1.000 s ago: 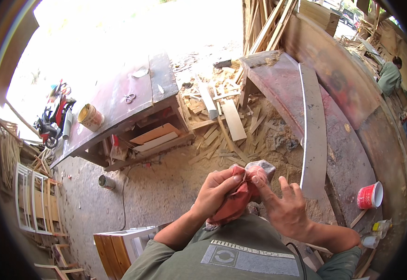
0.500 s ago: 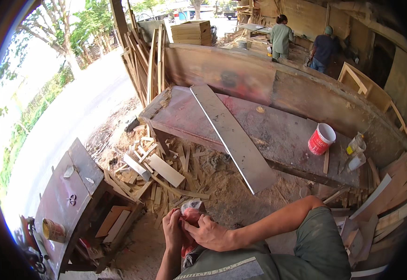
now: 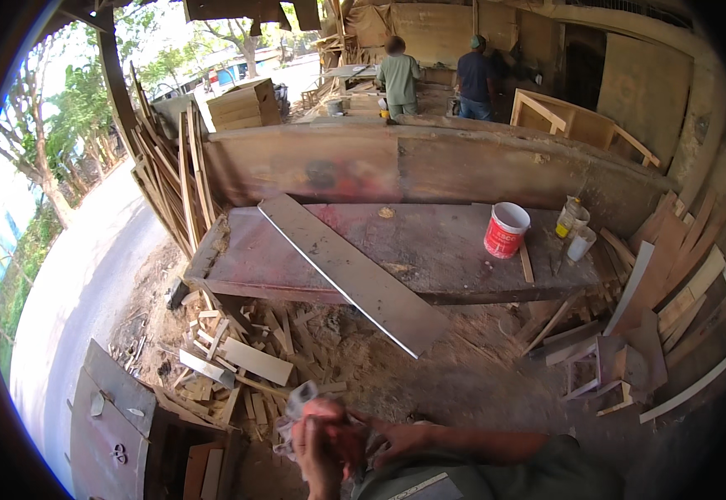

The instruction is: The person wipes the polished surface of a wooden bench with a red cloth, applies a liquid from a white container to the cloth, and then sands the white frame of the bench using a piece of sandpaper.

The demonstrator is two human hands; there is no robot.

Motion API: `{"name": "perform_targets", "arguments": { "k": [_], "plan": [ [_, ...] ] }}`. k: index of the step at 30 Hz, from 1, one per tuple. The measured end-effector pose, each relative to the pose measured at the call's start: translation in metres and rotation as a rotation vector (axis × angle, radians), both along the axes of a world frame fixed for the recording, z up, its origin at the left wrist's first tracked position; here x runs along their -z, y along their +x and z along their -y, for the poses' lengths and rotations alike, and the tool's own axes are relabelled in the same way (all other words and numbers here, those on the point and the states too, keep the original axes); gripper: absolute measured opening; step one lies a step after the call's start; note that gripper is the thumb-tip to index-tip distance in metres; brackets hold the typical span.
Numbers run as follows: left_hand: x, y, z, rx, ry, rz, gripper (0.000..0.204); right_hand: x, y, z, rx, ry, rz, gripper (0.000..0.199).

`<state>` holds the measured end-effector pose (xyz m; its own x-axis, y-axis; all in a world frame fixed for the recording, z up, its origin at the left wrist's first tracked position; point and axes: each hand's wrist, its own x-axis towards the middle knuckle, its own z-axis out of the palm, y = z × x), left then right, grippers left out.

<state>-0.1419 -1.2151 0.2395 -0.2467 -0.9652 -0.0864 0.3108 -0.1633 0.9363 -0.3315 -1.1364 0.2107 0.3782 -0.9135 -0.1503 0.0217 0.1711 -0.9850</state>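
Note:
Both of my hands meet at the lower edge of the picture, close to my chest. My left hand point(image 3: 317, 457) comes up from below and grips a crumpled red and grey cloth point(image 3: 323, 414). From the right, along my bare forearm, my right hand point(image 3: 396, 437) reaches in and its fingers rest on the same cloth. Part of the cloth is hidden between the two hands.
A long pale board point(image 3: 346, 271) lies slantwise across a low reddish workbench point(image 3: 454, 250), which also bears a red bucket point(image 3: 506, 231) and small bottles point(image 3: 571, 218). Wood offcuts point(image 3: 238, 358) litter the sawdust floor. Planks lean at left point(image 3: 171, 179) and right point(image 3: 679, 292). Two people point(image 3: 399, 77) stand at the back.
The view has swung round and up, from the ground and the metal-topped table to the workbench and shed. My hands have sunk to the lower edge, still on the cloth.

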Motion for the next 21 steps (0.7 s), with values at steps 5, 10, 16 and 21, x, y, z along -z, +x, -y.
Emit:
{"name": "perform_targets", "arguments": {
  "k": [5, 10, 16, 21],
  "plan": [
    [-0.075, -0.034, -0.012, 0.581, -0.505, 0.078, 0.036, -0.002, -0.008, 0.016, 0.122, -0.025, 0.705, 0.090],
    [-0.098, -0.022, 0.017, 0.241, -0.951, 0.090, 0.066, -0.086, -0.157, 0.053, 0.610, -0.548, 0.592, 0.056],
    [-0.028, -0.026, 0.035, 0.208, -0.439, 0.194, 0.062, -0.197, -0.407, 0.062, 0.927, -0.897, 0.532, 0.041],
    [0.053, -0.054, 0.035, -0.024, -0.172, 0.419, 0.057, -0.207, -0.497, 0.146, 1.072, -0.988, 0.219, 0.050]
  ]
}}
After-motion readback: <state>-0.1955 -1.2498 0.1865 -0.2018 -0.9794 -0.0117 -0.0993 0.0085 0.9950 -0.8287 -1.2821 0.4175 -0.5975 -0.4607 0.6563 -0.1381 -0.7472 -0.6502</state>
